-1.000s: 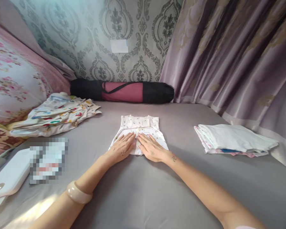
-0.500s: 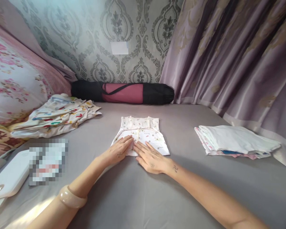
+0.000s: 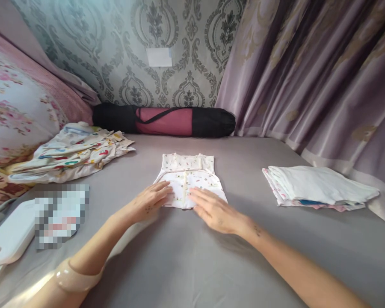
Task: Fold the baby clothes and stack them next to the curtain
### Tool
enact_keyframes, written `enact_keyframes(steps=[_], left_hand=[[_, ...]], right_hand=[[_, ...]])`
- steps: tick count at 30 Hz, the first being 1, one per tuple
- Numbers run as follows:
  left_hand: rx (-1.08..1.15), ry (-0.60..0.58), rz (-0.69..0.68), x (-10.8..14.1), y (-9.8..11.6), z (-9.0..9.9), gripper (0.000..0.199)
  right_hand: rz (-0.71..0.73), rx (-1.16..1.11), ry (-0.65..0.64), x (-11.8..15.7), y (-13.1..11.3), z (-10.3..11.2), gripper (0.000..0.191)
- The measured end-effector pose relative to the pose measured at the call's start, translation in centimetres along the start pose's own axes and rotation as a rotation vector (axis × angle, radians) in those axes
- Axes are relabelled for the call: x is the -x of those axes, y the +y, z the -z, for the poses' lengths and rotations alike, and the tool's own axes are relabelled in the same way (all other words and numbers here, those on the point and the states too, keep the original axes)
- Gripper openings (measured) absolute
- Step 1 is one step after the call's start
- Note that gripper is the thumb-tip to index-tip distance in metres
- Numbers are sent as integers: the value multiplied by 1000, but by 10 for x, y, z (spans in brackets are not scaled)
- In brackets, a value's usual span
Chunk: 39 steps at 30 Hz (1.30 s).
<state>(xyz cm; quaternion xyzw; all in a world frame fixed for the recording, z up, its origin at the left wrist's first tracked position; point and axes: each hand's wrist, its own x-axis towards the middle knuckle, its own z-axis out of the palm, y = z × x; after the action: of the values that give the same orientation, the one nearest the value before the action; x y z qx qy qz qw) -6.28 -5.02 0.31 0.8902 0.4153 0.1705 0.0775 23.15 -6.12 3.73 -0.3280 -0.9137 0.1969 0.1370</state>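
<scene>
A small white printed baby garment (image 3: 188,164) lies folded and flat on the grey bed sheet (image 3: 192,252), its upper part turned down and a pale strip running down its middle. My left hand (image 3: 152,199) is over the garment's lower left edge, fingers stretched out and holding nothing. Over the lower right part is my right hand (image 3: 216,209), also flat with fingers extended. Whether the fingertips press on the cloth or hover just above it, I cannot tell.
On the right lies a stack of folded cloths (image 3: 321,184). A pile of printed baby clothes (image 3: 73,152) sits at left, near a white power bank (image 3: 16,233) and a blurred packet (image 3: 64,216). A black and maroon rolled bag (image 3: 163,122) lies along the wall.
My hands have moved apart, the left one outward to the left and the right one to the right, uncovering the garment's middle strip. The view has shifted slightly.
</scene>
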Motion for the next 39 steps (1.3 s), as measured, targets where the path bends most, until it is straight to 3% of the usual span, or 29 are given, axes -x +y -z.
enact_keyframes(steps=[4,6,8,14,18,24,30,34,39], left_hand=[[-86,-28,106,26,-11,20,36],[-125,-35,175,36,-17,26,37],[-139,-45,253,41,-20,27,40],[47,-43,507,33,-2,25,50],[193,-52,572,24,10,28,52],[327,-15,659,26,1,20,58],[414,-18,857,17,-4,16,57],[315,-51,850,10,2,20,44],[372,12,820,10,4,18,42]], right_hand=[[-377,106,248,26,33,20,32],[-580,134,241,36,44,22,26],[-676,118,209,41,49,19,21],[-675,-31,189,34,43,11,26],[-706,-87,156,35,43,13,26],[-729,24,248,40,38,10,38],[-897,-73,176,21,53,11,25],[-904,-68,128,18,58,10,23],[-797,-11,228,24,45,10,17]])
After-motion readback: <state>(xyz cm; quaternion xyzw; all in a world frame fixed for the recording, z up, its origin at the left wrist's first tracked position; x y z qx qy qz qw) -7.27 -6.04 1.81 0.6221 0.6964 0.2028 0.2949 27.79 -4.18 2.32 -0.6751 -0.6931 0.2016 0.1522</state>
